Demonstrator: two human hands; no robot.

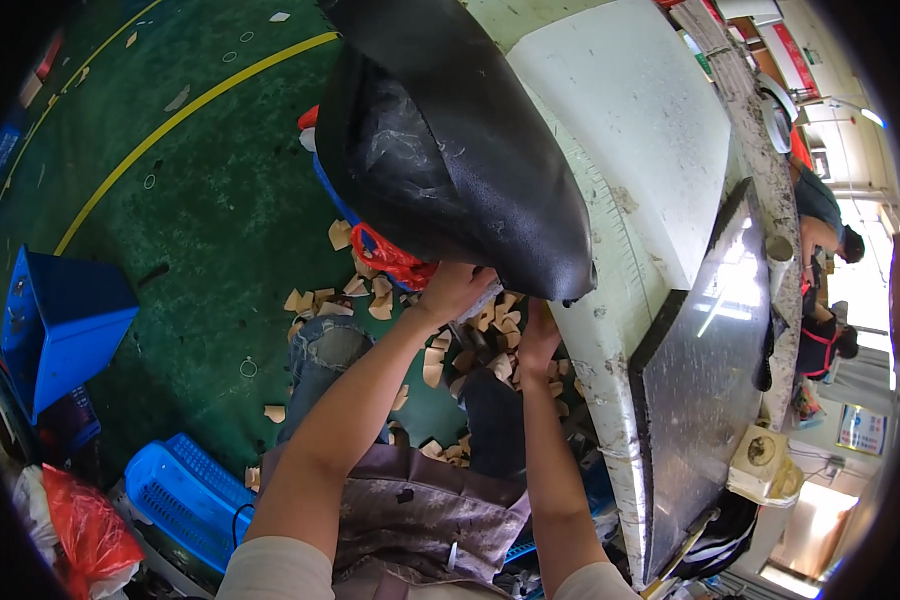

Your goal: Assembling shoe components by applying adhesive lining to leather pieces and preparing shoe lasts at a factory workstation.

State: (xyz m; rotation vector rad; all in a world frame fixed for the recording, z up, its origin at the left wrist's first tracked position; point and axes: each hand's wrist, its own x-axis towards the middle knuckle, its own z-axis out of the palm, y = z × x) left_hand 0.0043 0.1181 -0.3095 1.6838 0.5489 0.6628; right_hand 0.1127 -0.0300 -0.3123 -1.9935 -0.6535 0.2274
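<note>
A large black leather-like sheet (470, 150), folded over into a bulging roll, hangs off the left side of the worktable (610, 400). Under its lower edge is my left hand (458, 290), fingers curled, with a greyish bit of something showing below them; what it grips is mostly hidden. My right hand (538, 338) is beside the table's edge, just below the sheet's lower corner. Its fingertips are out of sight, so its grip does not show. Beneath both hands, many tan cut-out pieces (433, 365) lie scattered over the green floor.
On the table are a pale board (630, 120) and a dark shiny slab (700, 400). A red plastic bag (395, 262) sits beneath the sheet. At left are a blue bin (70, 310), a blue basket (185, 495) and another red bag (85, 525). People (820, 230) are at the far right.
</note>
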